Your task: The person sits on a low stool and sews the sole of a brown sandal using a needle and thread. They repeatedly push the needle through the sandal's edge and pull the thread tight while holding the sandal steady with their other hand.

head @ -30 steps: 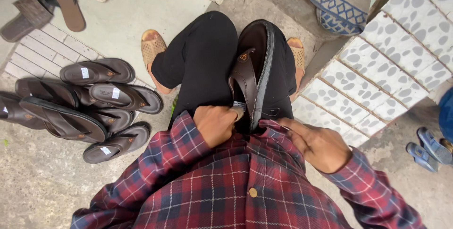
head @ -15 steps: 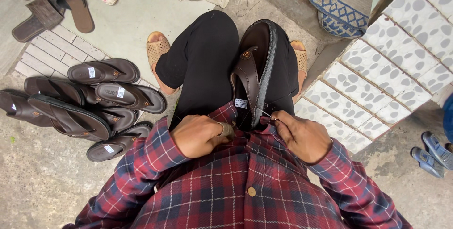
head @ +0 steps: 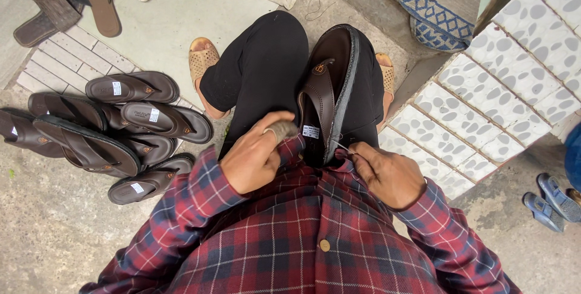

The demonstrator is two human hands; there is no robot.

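Right, from the head camera: a dark brown thong sandal (head: 333, 88) stands on its heel between the person's knees, sole edge to the right, toe pointing away, its heel end tucked against the plaid shirt (head: 290, 239). The left hand (head: 254, 158) is curled nearly closed at the heel end, thumb and fingers pinching something small and greyish I can't identify. The right hand (head: 387, 173) is closed tight too, fingertips pinching at the sole's rim near the white label (head: 311, 132); what it holds there is too fine to make out. The sandal looks light and rubbery, likely to flex at the sole, with a smooth strap; I'd judge the firm sole edge near the heel the surest place to grip. No containers here. On the floor (head: 48, 239), by the left knee, a pile of matching brown sandals (head: 115, 130) lies overlapped, and a tiled ledge (head: 496, 88) runs along the right.
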